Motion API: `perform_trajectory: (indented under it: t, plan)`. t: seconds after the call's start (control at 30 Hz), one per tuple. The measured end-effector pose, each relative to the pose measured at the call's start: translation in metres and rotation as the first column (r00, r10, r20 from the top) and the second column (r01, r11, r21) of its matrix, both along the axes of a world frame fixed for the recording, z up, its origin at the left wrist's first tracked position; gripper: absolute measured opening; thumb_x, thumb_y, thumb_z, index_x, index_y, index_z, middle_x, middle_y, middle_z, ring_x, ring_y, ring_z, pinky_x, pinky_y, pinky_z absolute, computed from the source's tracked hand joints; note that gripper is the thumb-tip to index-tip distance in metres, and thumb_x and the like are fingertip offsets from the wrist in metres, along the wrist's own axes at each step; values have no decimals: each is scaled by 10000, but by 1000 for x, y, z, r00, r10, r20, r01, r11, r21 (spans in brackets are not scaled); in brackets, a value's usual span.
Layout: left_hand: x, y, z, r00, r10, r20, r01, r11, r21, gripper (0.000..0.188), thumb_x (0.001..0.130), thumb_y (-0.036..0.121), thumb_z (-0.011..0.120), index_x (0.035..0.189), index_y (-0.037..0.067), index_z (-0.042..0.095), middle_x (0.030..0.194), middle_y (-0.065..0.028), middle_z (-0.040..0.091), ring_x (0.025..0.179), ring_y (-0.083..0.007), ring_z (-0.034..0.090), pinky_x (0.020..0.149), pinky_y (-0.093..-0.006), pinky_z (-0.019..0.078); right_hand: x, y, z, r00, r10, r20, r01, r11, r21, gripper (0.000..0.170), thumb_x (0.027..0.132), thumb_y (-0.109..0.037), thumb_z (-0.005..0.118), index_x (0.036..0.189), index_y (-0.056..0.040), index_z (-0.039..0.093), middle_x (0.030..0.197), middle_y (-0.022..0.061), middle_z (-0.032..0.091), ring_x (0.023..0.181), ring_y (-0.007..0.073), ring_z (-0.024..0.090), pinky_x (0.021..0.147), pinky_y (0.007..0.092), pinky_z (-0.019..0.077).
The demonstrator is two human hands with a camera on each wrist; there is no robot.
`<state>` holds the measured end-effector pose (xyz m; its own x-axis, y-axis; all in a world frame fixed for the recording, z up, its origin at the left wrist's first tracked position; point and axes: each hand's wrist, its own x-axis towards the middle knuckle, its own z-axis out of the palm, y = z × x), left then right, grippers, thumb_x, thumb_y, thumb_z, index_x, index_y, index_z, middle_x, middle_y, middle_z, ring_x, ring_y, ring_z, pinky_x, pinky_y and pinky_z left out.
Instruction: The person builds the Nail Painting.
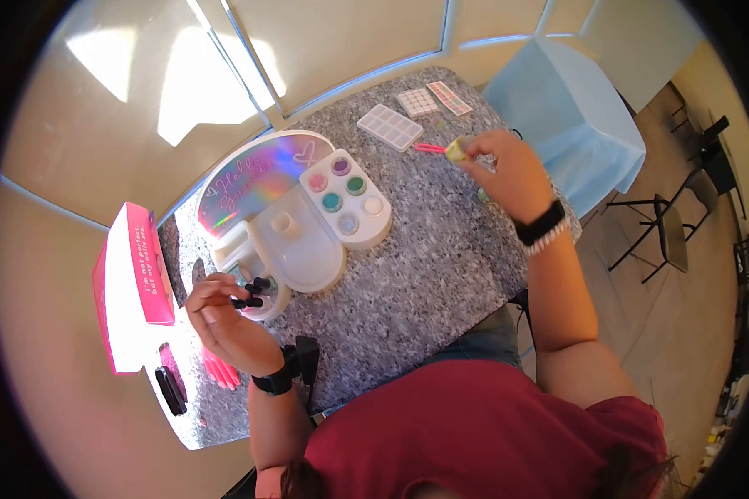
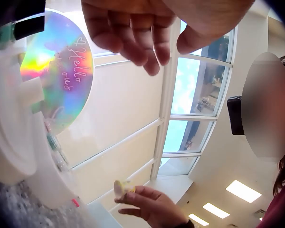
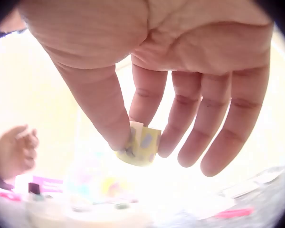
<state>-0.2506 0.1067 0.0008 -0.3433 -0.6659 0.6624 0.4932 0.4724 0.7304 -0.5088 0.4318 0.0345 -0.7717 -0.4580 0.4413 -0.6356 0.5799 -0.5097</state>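
Note:
My right hand [image 1: 512, 175] is raised over the table's far right part. Between thumb and fingertips it pinches a small yellow roll with grey spots [image 3: 146, 145], which looks like patterned tape. The other fingers of that hand extend downward in the right wrist view. Over the front left of a white organizer [image 1: 318, 259], my left hand [image 1: 235, 334] hovers with loosely bent fingers and nothing in its grasp. Close by its fingertips, black-capped bottles [image 1: 256, 288] stand in the organizer's round compartment. A pink tool [image 1: 429, 148] lies just left of the roll in the head view.
Six small jars [image 1: 341, 165] fill the organizer's right side, before an iridescent panel [image 1: 258, 179]. A compartment case [image 1: 389, 127] and a sticker sheet [image 1: 450, 97] lie at the back. A pink box [image 1: 146, 279] stands left. Beyond the right edge is a blue-covered table [image 1: 566, 125].

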Motion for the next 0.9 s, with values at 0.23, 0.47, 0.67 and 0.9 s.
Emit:
perform_trajectory:
  t: [0.23,0.47,0.67,0.9]
  plan:
    - [-5,51,22,748,-496,442,539,842,33,207,1025,99,575,1148,-23,690,1068,-125,750,831,-157,667,800,-304,538,101,-43,21,900,429,75,-430,903,-4,150,838,-139,831,952,-86,750,1005,81,716,1023,315,689,869,421,565]
    - [-8,56,21,677,-475,563,576,818,-3,198,1049,100,567,1145,-18,693,1059,-113,755,841,-146,667,816,-300,528,68,0,18,884,431,181,-437,899,-5,323,799,-120,827,1108,-113,734,1153,106,710,1156,338,659,998,425,529]
    - [-7,57,22,696,-451,558,551,834,-14,194,1051,82,554,1132,-22,696,1051,-108,755,831,-143,664,805,-293,524,11,71,-7,995,-75,73,58,976,209,310,791,-88,816,1090,-72,733,1118,111,729,1093,316,689,971,418,544]
    - [-10,57,20,724,-439,533,500,865,33,167,1022,85,616,1077,0,749,1020,-97,761,818,-156,692,769,-294,536,6,66,-7,951,-71,300,68,997,23,252,811,-36,769,1053,-20,701,980,121,718,899,237,718,787,366,587]
